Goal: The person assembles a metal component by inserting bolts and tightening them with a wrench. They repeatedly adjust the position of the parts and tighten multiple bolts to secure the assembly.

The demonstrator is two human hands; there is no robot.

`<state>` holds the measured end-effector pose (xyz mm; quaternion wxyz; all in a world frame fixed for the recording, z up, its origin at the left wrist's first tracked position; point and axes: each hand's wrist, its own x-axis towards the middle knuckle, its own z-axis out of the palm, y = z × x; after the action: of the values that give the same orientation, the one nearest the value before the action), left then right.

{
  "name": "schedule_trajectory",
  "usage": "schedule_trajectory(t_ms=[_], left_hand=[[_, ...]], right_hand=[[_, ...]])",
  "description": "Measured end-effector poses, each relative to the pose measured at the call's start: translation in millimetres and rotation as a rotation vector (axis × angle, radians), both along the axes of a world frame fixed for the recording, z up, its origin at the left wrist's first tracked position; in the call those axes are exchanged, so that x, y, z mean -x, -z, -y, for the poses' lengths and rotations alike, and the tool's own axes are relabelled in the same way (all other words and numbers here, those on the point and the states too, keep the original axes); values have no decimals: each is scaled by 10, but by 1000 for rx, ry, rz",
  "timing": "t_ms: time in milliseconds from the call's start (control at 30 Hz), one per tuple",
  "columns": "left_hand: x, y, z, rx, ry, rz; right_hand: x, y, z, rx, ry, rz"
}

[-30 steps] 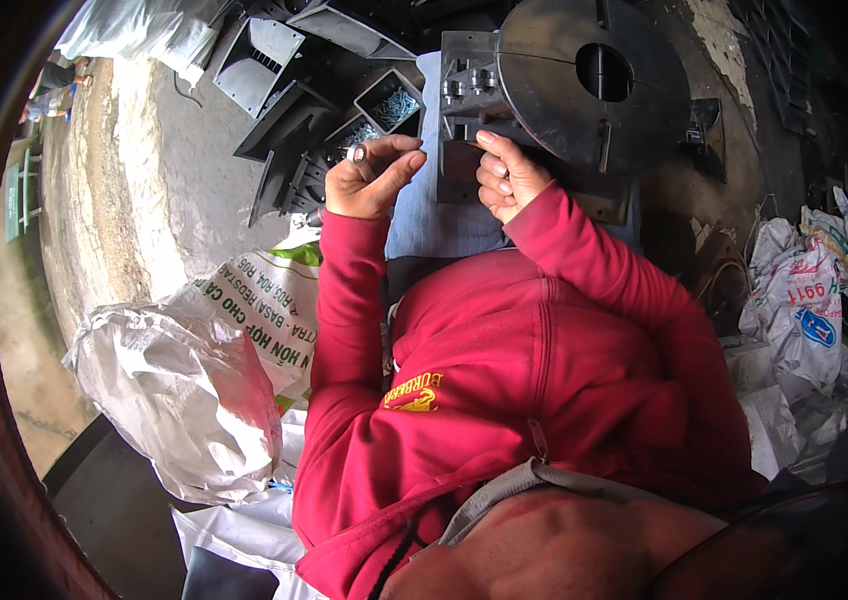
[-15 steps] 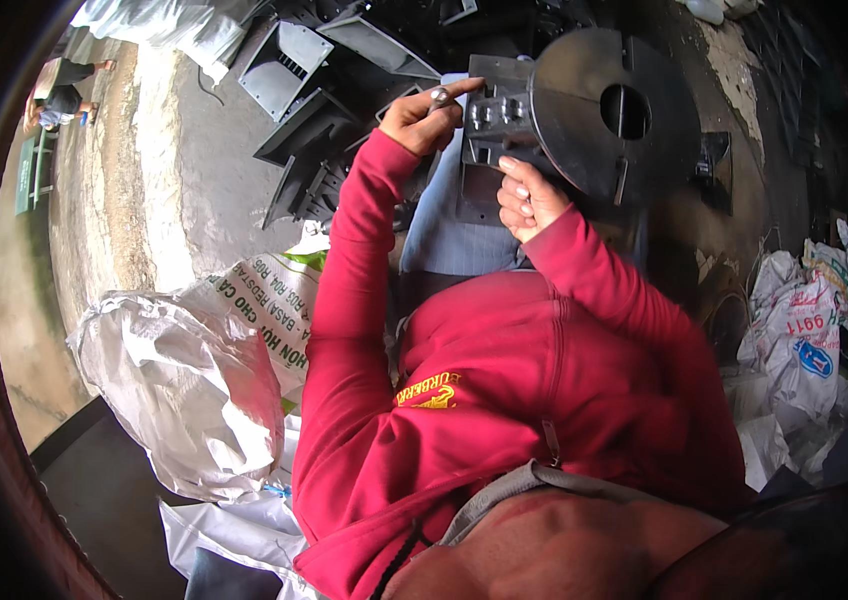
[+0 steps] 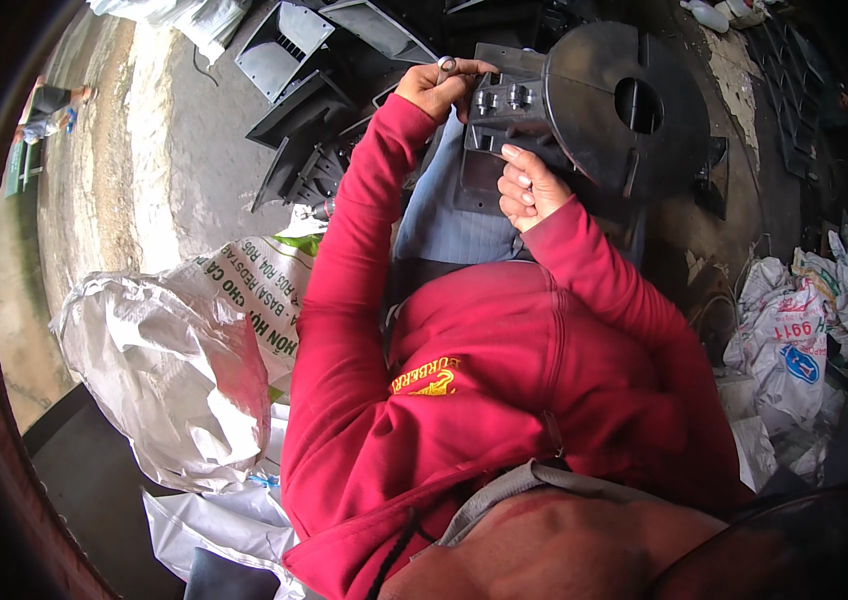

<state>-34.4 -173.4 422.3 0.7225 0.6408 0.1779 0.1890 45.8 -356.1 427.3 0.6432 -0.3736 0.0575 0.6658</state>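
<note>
A black plastic part with a large round disc (image 3: 594,110) lies across my lap, over my jeans. The disc has a round hole and slots, and a flat bracket with metal bolts (image 3: 506,98) extends from its left side. My left hand (image 3: 432,90) is closed on a spanner (image 3: 446,66), whose silver ring end shows above the fingers; its fingertips reach the bracket's left edge. My right hand (image 3: 532,186) is closed just below the bracket, thumb and forefinger together near its lower edge. Whatever lies inside its curled fingers is hidden.
Several black plastic housings (image 3: 289,50) are piled beyond my left hand. A white woven sack (image 3: 169,370) stands by my left arm, and more printed sacks (image 3: 784,340) lie at the right. Black lattice-like parts (image 3: 794,110) lie at the far right.
The ring end of the spanner has tilted up, and my left hand has shifted slightly right and up. My right hand has drawn slightly away from the bracket's edge.
</note>
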Motion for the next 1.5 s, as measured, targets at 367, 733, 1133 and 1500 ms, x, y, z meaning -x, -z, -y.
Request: schedule_trajectory(t_ms=[367, 733, 1133, 1500], left_hand=[[142, -16, 56, -77, -231, 70], [567, -244, 754, -31, -372, 109], [378, -286, 745, -1299, -388, -59], [437, -183, 807, -1011, -460, -34]], right_hand=[[-28, 49, 21, -26, -6, -4], [-23, 163, 15, -84, 16, -66], [5, 245, -7, -98, 55, -106], [2, 39, -4, -46, 17, -14]])
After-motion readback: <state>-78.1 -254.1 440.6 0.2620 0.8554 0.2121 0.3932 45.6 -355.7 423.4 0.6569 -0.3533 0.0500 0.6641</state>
